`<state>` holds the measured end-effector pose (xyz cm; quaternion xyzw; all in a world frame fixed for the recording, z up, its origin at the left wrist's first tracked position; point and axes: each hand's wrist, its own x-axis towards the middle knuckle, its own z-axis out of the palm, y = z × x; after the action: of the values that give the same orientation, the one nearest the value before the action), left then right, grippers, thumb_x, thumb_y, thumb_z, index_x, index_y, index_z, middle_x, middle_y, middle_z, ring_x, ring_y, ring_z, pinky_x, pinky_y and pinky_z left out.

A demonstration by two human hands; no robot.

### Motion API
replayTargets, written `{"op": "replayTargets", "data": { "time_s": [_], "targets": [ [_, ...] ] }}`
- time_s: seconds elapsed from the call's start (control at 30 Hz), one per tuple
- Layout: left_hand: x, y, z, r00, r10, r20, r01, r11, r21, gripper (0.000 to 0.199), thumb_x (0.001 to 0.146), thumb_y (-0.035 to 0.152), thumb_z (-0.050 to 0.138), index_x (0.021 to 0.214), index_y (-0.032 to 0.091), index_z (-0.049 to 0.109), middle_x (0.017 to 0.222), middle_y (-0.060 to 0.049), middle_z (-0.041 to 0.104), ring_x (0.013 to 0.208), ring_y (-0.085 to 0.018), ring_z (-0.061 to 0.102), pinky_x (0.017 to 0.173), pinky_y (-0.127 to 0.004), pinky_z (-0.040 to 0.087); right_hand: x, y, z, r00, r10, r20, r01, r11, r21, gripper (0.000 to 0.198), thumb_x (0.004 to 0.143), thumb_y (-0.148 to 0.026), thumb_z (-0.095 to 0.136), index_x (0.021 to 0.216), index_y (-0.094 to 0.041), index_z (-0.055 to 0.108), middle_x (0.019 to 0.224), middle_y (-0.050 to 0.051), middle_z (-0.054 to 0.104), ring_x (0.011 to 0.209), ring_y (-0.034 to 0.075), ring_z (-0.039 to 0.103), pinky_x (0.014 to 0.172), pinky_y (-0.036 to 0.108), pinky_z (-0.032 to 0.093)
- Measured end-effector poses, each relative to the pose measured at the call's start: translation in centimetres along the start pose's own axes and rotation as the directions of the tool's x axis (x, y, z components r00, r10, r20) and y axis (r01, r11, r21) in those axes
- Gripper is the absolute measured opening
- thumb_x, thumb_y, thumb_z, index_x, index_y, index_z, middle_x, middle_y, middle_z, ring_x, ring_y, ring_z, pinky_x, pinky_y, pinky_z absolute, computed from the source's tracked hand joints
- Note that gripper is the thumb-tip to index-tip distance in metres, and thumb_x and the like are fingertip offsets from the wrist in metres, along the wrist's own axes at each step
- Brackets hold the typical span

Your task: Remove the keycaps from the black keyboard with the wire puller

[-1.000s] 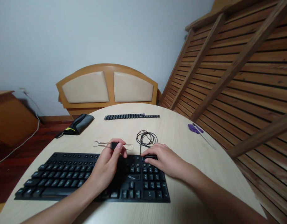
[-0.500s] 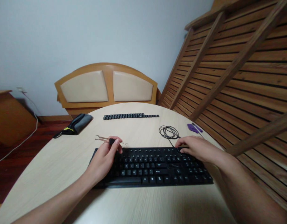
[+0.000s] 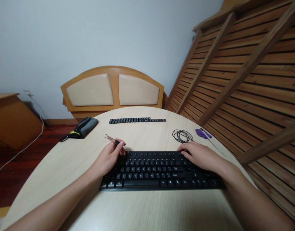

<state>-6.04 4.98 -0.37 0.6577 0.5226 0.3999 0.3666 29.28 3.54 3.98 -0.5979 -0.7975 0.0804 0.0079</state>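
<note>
A black keyboard [image 3: 147, 175] lies flat on the table, its rows running left to right. My left hand [image 3: 111, 157] is closed round the dark handle of a wire keycap puller [image 3: 117, 142]; metal prongs stick out at its far left and thin wire loops reach over the keyboard's upper left corner. My right hand [image 3: 197, 156] grips the keyboard's back edge toward the right, thumb and fingers bent over it. The hand hides part of the upper right keys. Several loose black keycaps [image 3: 130, 120] stand in rows farther back on the table.
A coiled black cable [image 3: 182, 136] rests behind my right hand. Beyond it are a purple cloth-like item [image 3: 202, 133] and a thin brush-like stick [image 3: 213, 141]. A black and grey pouch [image 3: 82, 128] sits at the table's left edge. Wooden slats [image 3: 248, 80] lean close on the right.
The keyboard has slid a little to the right, and the cable coil has shifted right with it. The keycap puller has turned in my left hand. The view has shifted slightly.
</note>
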Motion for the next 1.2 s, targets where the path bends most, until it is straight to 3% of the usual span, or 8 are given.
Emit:
{"op": "replayTargets", "data": {
  "time_s": [0.27, 0.5, 0.63, 0.87, 1.03, 1.2],
  "targets": [
    [0.1, -0.7, -0.2, 0.997, -0.003, 0.079, 0.021, 0.975, -0.223, 0.037, 0.092, 0.053, 0.049, 0.095, 0.017, 0.056, 0.062, 0.004, 0.054, 0.056, -0.015, 0.049, 0.058, -0.027, 0.037, -0.2, -0.1, -0.5, 0.996, 0.064, 0.063, -0.064, 0.998, -0.008, 0.027, 0.084, -0.015, 0.048, 0.095, -0.023, 0.072, 0.098, 0.007, 0.073, 0.093, 0.025, 0.066, 0.078, 0.033, 0.046],
    [-0.3, -0.3, -0.3, 0.994, 0.021, 0.109, 0.011, 0.958, -0.286, 0.031, 0.094, 0.047, 0.048, 0.096, 0.017, 0.056, 0.063, 0.003, 0.056, 0.057, -0.013, 0.048, 0.058, -0.025, 0.038, -0.1, -0.1, -0.4, 0.994, 0.075, 0.074, -0.071, 0.996, -0.062, 0.028, 0.083, -0.013, 0.046, 0.094, -0.023, 0.071, 0.097, 0.009, 0.072, 0.094, 0.026, 0.066, 0.077, 0.033, 0.046],
    [0.0, 0.1, -1.1, 0.989, 0.062, 0.132, -0.033, 0.977, -0.212, 0.029, 0.095, 0.043, 0.047, 0.089, 0.017, 0.056, 0.064, 0.002, 0.054, 0.059, -0.014, 0.051, 0.060, -0.025, 0.040, 0.1, 0.0, -0.3, 0.995, 0.068, 0.079, -0.061, 0.995, -0.083, 0.031, 0.084, -0.012, 0.043, 0.095, -0.023, 0.070, 0.098, 0.009, 0.072, 0.095, 0.026, 0.066, 0.078, 0.033, 0.046],
    [0.5, 1.0, -3.4, 0.970, 0.104, 0.220, -0.119, 0.991, 0.057, 0.038, 0.095, 0.047, 0.039, 0.075, 0.018, 0.053, 0.060, 0.001, 0.053, 0.056, -0.016, 0.051, 0.056, -0.026, 0.042, -0.2, -0.1, -0.4, 0.987, 0.128, 0.099, -0.115, 0.986, -0.124, 0.031, 0.083, -0.009, 0.043, 0.094, -0.022, 0.069, 0.098, 0.010, 0.072, 0.094, 0.026, 0.066, 0.074, 0.032, 0.044],
    [0.4, 1.0, -4.6, 0.915, 0.143, 0.377, -0.242, 0.942, 0.232, 0.037, 0.097, 0.043, 0.037, 0.078, 0.019, 0.057, 0.065, 0.000, 0.057, 0.061, -0.017, 0.054, 0.061, -0.027, 0.042, -0.5, -0.3, -0.5, 0.982, 0.167, 0.093, -0.151, 0.976, -0.154, 0.031, 0.082, -0.008, 0.044, 0.093, -0.023, 0.069, 0.096, 0.010, 0.072, 0.093, 0.027, 0.067, 0.072, 0.031, 0.043],
    [0.2, 1.3, -4.9, 0.874, 0.178, 0.451, -0.318, 0.913, 0.254, 0.036, 0.098, 0.039, 0.036, 0.079, 0.018, 0.058, 0.065, 0.000, 0.056, 0.061, -0.016, 0.052, 0.062, -0.027, 0.040, -0.5, -0.9, -0.8, 0.978, 0.187, 0.095, -0.171, 0.973, -0.154, 0.037, 0.077, -0.005, 0.047, 0.094, -0.025, 0.072, 0.100, 0.009, 0.073, 0.095, 0.027, 0.067, 0.072, 0.032, 0.045]
  ]
}}
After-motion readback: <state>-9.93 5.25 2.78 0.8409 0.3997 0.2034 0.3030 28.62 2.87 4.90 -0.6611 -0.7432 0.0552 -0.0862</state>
